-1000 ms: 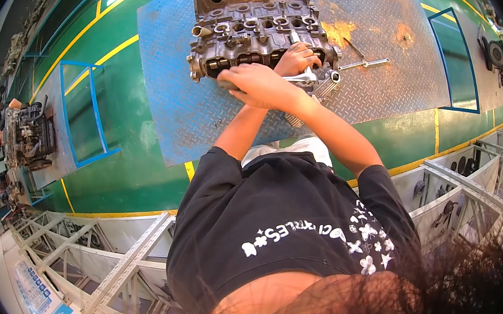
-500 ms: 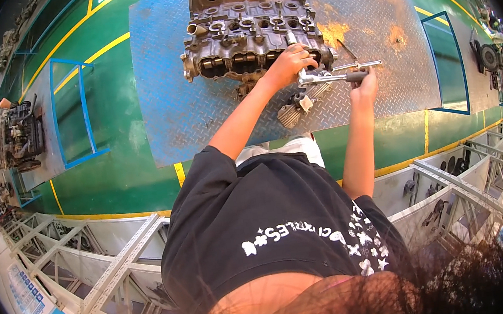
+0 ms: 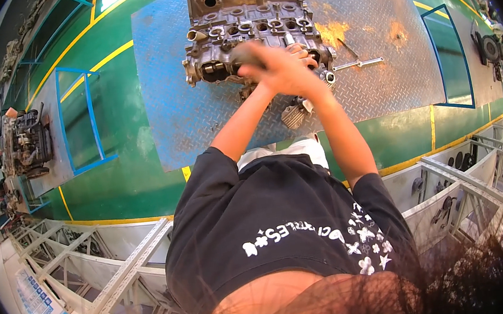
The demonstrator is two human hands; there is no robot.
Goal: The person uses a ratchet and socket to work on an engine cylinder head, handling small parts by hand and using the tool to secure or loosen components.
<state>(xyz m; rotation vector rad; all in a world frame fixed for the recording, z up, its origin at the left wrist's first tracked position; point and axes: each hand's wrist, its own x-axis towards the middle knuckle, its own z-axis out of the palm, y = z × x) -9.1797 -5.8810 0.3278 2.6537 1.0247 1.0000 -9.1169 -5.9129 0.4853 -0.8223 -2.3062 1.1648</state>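
Note:
A grey metal engine block [image 3: 248, 11] lies on the steel plate in front of me. Over its near right edge, my left hand [image 3: 300, 52] is closed around the head end of a ratchet wrench [image 3: 248, 53], with a metal extension standing in the block. My right hand [image 3: 287, 72] crosses over my left wrist, blurred by motion, its fingers around the wrench's dark handle, which points left. Both palms and most of the wrench's shaft are hidden. Beside my right wrist lies a ribbed grey metal part [image 3: 294, 116], with a round metal end [image 3: 330, 77] near it.
A T-shaped bar tool [image 3: 370, 62] rests on the rust-stained diamond plate [image 3: 172, 104], right of the block. Blue metal frames [image 3: 93, 118] stand on the green floor at either side. Another engine [image 3: 24, 144] sits at far left. Grey metal racking [image 3: 128, 268] runs behind me.
My right hand has swung the wrench handle from the right side across to the left, over my left arm. My left hand stays at the wrench's head.

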